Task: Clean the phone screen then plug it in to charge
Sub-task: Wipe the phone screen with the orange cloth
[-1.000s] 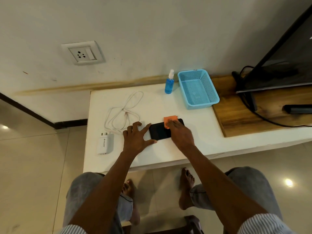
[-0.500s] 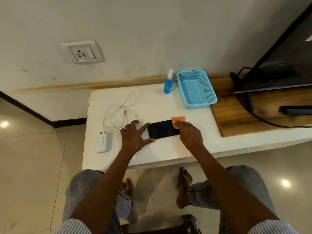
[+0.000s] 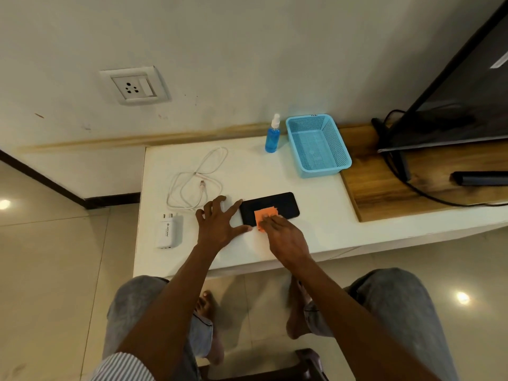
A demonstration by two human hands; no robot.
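A black phone (image 3: 283, 206) lies flat, screen up, on the white table (image 3: 302, 193). My right hand (image 3: 283, 237) presses a small orange cloth (image 3: 264, 217) onto the left half of the screen. My left hand (image 3: 220, 224) rests flat on the table, fingers spread, its thumb and forefinger against the phone's left end. A white charging cable (image 3: 192, 185) lies coiled to the left, and a white charger adapter (image 3: 169, 229) sits near the table's left front. A wall socket (image 3: 134, 85) is on the wall above.
A blue spray bottle (image 3: 272, 137) and a blue mesh basket (image 3: 319, 145) stand at the back of the table. To the right are a wooden board (image 3: 384, 188), a TV (image 3: 453, 92) with black cables, and a dark remote (image 3: 479, 177). My knees and feet are below the table edge.
My right hand has slid the orange cloth from the phone's right end to its left half. My left hand has stayed by the phone's left end.
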